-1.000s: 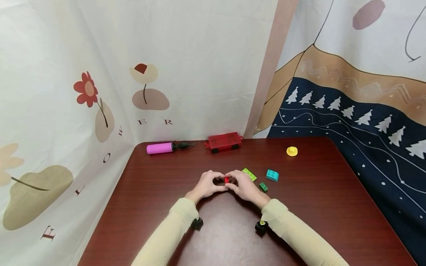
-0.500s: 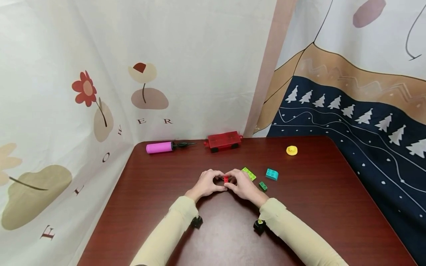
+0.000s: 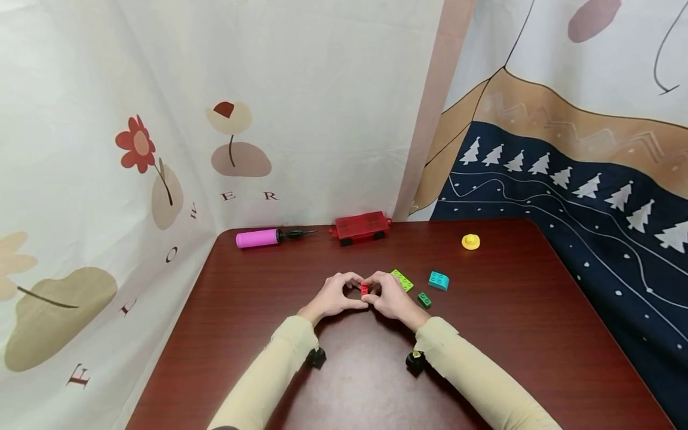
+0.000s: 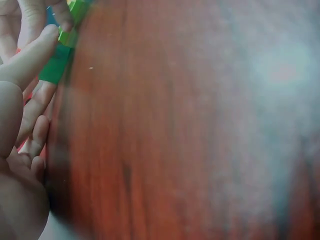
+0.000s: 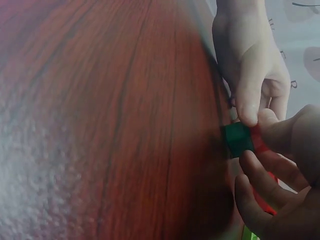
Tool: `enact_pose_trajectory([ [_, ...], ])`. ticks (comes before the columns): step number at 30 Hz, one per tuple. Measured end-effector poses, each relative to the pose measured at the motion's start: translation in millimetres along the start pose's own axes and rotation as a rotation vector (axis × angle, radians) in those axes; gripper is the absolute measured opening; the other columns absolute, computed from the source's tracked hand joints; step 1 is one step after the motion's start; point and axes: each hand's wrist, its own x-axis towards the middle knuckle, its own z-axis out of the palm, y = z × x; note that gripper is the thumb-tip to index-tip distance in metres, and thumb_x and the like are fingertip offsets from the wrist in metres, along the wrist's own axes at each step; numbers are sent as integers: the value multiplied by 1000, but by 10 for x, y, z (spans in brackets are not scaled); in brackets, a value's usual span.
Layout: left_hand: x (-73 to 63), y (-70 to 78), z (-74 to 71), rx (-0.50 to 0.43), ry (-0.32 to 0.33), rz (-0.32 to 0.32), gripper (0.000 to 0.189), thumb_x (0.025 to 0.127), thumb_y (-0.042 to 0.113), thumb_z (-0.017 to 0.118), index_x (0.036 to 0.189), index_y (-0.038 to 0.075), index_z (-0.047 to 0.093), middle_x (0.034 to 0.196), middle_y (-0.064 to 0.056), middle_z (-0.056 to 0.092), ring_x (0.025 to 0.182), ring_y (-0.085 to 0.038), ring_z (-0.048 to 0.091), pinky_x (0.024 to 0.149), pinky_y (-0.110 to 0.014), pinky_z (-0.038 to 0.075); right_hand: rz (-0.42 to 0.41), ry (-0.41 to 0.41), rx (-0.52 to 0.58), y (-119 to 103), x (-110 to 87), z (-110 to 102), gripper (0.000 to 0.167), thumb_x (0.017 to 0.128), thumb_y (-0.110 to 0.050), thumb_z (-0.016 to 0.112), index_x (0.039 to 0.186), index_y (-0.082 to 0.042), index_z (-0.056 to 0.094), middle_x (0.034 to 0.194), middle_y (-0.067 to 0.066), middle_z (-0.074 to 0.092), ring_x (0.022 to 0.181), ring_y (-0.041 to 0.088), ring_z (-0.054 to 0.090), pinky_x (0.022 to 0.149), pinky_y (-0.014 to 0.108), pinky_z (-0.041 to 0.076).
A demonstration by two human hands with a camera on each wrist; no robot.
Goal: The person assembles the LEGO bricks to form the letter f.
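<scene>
A small red toy brick (image 3: 364, 289) sits on a dark green brick (image 5: 238, 139), both between the two hands at mid-table. My right hand (image 3: 393, 297) pinches the red brick between thumb and fingers. Thumb and index finger of my left hand (image 3: 335, 295) are bent in a ring, their tips at the same bricks; in the right wrist view its thumb presses at the green brick's edge. In the left wrist view the dark green brick (image 4: 55, 65) shows beyond my left thumb, the red one mostly hidden by fingers.
Close by the right hand lie a lime brick (image 3: 402, 280), a second, smaller green brick (image 3: 424, 300) and a turquoise brick (image 3: 438, 280). Along the back stand a purple hand pump (image 3: 258, 238), a red toy wagon (image 3: 361, 227) and a yellow rubber duck (image 3: 470, 242). Printed curtains (image 3: 322, 119) border the table.
Both hands keep their hold on the bricks with barely any movement. My right forearm shifts slightly leftward, and the whole head view drifts a little.
</scene>
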Motion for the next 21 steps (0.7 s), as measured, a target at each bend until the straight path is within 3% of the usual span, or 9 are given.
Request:
enact_pose_trajectory([
  [5,23,-4,-16,-86,2,10,43,82,25,93,119,18,73,107,5,71,101,-13,63,93,-32,50,34,-10,-7,-22,-9,3,28,87,-4,85,114,-1,77,106,8,71,81,11,69,73,25,56],
  [12,16,-27,-11,-89,-4,11,38,85,26,91,117,18,73,105,5,73,101,-14,65,91,-33,52,34,-74,-58,-75,-19,-23,28,91,-7,83,117,-3,74,110,9,71,86,15,71,79,32,58],
  [17,8,-20,-19,-96,-10,11,38,85,26,91,116,19,70,106,5,71,101,-14,63,92,-34,52,-30,-165,-92,-88,-22,-158,38,94,-14,81,128,-4,68,117,9,71,98,19,72,85,34,59],
  [21,6,-13,-14,-94,-20,24,36,85,29,91,113,21,69,105,5,70,101,-13,61,93,-34,51,-96,-162,-129,-50,-63,-334,42,96,-19,80,132,-4,66,120,10,70,103,22,71,88,38,59],
])
